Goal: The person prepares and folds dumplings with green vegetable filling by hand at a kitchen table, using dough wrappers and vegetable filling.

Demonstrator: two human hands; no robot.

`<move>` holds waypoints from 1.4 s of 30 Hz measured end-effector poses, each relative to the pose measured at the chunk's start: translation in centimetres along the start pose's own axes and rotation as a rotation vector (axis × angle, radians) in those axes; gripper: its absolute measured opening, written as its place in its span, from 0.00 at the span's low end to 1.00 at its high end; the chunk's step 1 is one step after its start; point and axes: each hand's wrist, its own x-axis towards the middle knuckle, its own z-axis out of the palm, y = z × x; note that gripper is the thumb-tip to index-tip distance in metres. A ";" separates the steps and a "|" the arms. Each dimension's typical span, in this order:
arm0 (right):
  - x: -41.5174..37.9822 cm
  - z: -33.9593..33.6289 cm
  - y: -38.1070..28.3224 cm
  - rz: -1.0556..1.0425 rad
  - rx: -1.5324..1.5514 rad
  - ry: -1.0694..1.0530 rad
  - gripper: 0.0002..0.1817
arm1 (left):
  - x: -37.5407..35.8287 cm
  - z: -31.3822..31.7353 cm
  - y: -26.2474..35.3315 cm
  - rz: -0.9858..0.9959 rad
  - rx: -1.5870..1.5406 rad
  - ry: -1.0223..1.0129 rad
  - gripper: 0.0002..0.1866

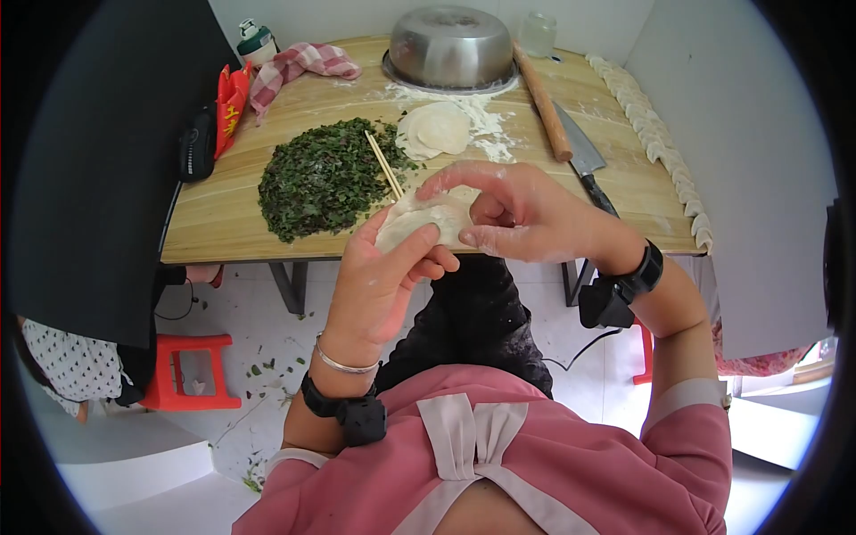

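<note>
A thin floury dumpling wrapper, folded over, is held just past the table's front edge. My left hand grips it from the left and below, with the thumb pressed on its near face. Curled over its right side is my right hand, index finger at the top edge and thumb tip by the right edge. Whether there is filling inside is hidden. Behind my hands lie a pair of chopsticks, a heap of chopped greens and a stack of round wrappers.
On the wooden table, an upturned metal basin stands at the back. A rolling pin and a cleaver lie to the right. Folded dumplings line the right edge. A checkered cloth and a red stool are left.
</note>
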 end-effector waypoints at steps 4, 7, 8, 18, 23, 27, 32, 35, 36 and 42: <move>-0.5 0.2 -0.6 -0.041 -0.287 0.047 0.29 | 0.0 -0.5 0.1 0.022 -0.019 0.024 0.14; -0.8 0.4 -0.7 -0.041 -0.398 0.113 0.26 | 0.1 -0.9 0.0 0.036 -0.017 0.074 0.15; -1.0 0.5 -0.5 -0.042 -0.394 0.114 0.26 | 0.2 -1.0 0.0 0.035 -0.013 0.077 0.15; 2.3 0.0 4.2 -0.296 -0.014 0.328 0.20 | 0.2 -1.1 0.8 0.127 0.117 0.133 0.16; 5.5 -0.4 6.2 -0.501 -0.125 0.175 0.07 | -0.3 -2.8 1.3 0.166 0.126 0.100 0.16; 5.9 0.7 6.7 -0.587 -0.070 0.011 0.20 | -0.2 -3.7 1.5 0.162 -0.097 0.025 0.18; 4.8 2.9 7.0 -0.541 0.004 0.079 0.20 | 0.8 -4.1 1.1 0.151 -0.150 -0.134 0.16; 4.0 3.8 6.8 -0.573 0.075 0.215 0.19 | 1.3 -3.9 0.6 0.131 -0.087 -0.100 0.16; 3.7 3.9 6.9 -0.566 0.075 0.223 0.19 | 1.5 -3.8 0.5 0.121 -0.089 -0.105 0.16; 2.5 4.3 6.8 -0.564 -0.004 0.311 0.16 | 1.3 -3.5 0.3 0.083 -0.045 -0.078 0.15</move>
